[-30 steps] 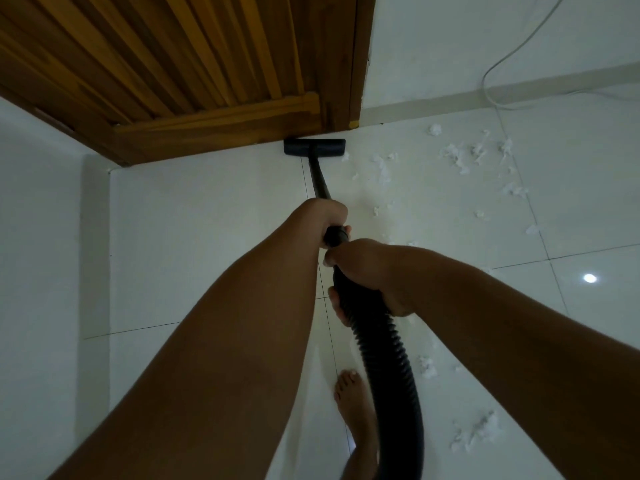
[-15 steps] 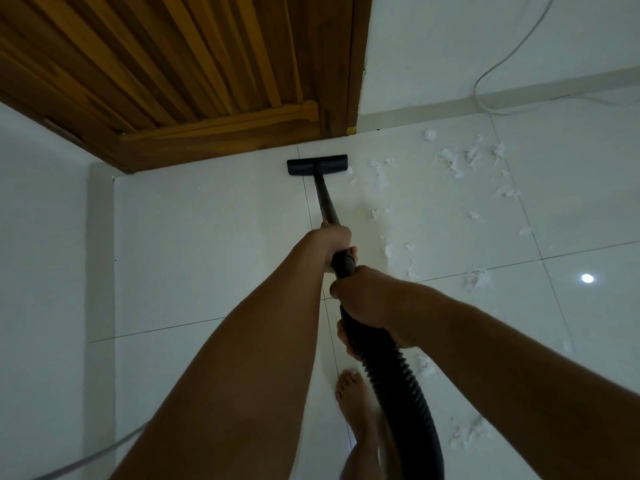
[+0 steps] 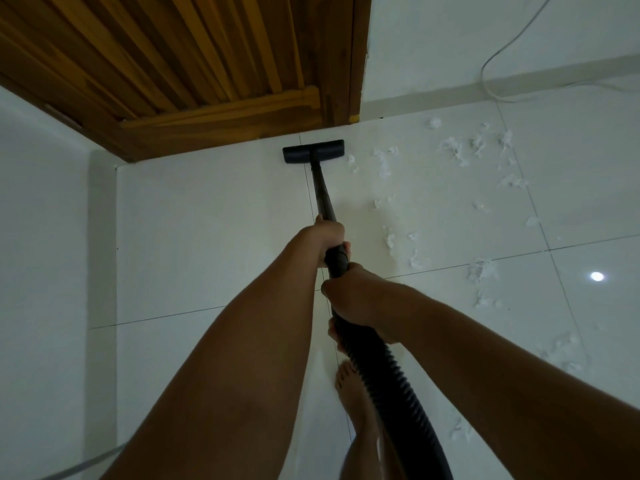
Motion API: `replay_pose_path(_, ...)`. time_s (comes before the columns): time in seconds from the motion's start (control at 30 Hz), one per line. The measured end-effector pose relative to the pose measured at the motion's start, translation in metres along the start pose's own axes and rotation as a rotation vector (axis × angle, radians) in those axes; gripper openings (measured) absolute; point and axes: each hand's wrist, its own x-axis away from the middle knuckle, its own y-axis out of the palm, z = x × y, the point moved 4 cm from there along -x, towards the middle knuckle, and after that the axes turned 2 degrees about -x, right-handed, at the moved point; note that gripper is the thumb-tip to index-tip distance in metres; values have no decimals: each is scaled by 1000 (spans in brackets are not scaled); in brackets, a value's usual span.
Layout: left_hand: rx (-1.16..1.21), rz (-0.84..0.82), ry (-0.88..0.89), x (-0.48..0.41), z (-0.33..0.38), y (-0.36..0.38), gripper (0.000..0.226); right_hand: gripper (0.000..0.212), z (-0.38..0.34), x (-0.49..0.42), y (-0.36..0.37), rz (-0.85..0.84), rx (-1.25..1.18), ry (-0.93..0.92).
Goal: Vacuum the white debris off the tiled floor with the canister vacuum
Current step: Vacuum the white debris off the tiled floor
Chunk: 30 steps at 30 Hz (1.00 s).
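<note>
- Both hands are on the vacuum: the left hand [image 3: 327, 235] is wrapped round the black wand [image 3: 321, 190] at its near end, fingers closed tight about the tube.
- The right hand [image 3: 356, 296] sits just nearer, fingers curled shut round the collar where the ribbed black hose [image 3: 391, 379] begins.
- The hose runs down past a bare foot [image 3: 355, 396] at the near edge and out of view.
- Out at the far end, the floor nozzle [image 3: 313, 151] lies flat on the tiled floor [image 3: 207, 237], just short of the wooden door [image 3: 194, 64] and its frame.
- White debris [image 3: 450, 148] is scattered to the right of the nozzle, the closest scraps just beside its right tip.
- More tufts lie right of the wand, near a grout line, and further clumps sit nearer on the right.
- Left of the wand the tiles are bare up to the white wall [image 3: 41, 237]; that side is hemmed by wall and door.
- To the right the floor opens wide, bounded far off by the skirting, where a thin white cable [image 3: 485, 74] trails down the wall to the floor.
- A bright light reflection [image 3: 596, 276] glints on a right-hand tile.
</note>
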Motion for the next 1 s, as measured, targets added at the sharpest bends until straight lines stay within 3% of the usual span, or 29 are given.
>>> replay_pose_path(0.33,-79,38,46,-31,-23,-2,60,56,36,-37,8,-35,-78,-27)
replay_pose_path(0.6,-34,55,46,-19,-64,7,54,61,83,-30,9,-100,-159,-104)
replay_pose_path(0.77,-62,86,77,-8,-108,21,48,57,133,-14,9,-199,-369,-155)
replay_pose_path(1.0,-39,154,108,14,-203,65,59,56,241,-19,5,-197,-310,-145)
